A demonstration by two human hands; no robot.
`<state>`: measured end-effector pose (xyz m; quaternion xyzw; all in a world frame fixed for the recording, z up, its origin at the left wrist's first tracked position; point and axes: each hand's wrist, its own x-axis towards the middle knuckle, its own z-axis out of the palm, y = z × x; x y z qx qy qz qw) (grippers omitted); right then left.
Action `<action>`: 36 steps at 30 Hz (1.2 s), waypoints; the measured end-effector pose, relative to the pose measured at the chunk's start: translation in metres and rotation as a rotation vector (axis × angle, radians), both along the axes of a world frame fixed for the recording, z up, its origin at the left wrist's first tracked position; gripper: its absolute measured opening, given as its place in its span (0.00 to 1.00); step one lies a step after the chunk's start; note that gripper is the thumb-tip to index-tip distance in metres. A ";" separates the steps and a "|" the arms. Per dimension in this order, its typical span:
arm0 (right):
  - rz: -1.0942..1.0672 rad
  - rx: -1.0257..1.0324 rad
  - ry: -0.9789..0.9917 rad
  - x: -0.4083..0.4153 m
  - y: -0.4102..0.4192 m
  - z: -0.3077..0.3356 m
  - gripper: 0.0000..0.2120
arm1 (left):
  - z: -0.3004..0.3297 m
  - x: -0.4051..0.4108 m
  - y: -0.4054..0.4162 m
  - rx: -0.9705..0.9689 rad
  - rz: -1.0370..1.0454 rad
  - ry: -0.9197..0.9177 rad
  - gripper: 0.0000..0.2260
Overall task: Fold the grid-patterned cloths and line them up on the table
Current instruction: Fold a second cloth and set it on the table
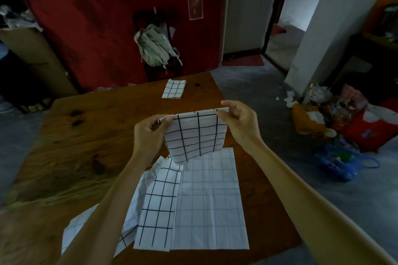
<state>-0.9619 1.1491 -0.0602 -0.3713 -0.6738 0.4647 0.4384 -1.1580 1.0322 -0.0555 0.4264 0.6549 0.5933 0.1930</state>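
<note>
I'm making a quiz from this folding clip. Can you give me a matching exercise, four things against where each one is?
Things:
1. folded cloth
2. held cloth
3. flat cloth
4. backpack

Places:
A. lifted above the wooden table in the grip of the left hand and right hand
B. hanging against the red wall
C. at the table's far edge
D. spread on the table's near end, under the arms

Pairs: 1-C, 2-A, 3-D, 4-B
</note>
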 end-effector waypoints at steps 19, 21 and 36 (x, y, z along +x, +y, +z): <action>0.185 0.595 -0.521 -0.042 -0.006 0.031 0.09 | 0.002 0.018 0.016 0.032 -0.059 0.256 0.03; 0.177 0.575 -0.468 -0.044 -0.004 0.034 0.07 | 0.004 0.016 0.013 0.045 -0.063 0.248 0.03; 0.207 0.505 -0.254 -0.056 -0.016 0.053 0.07 | -0.021 0.014 0.003 0.004 0.089 0.456 0.08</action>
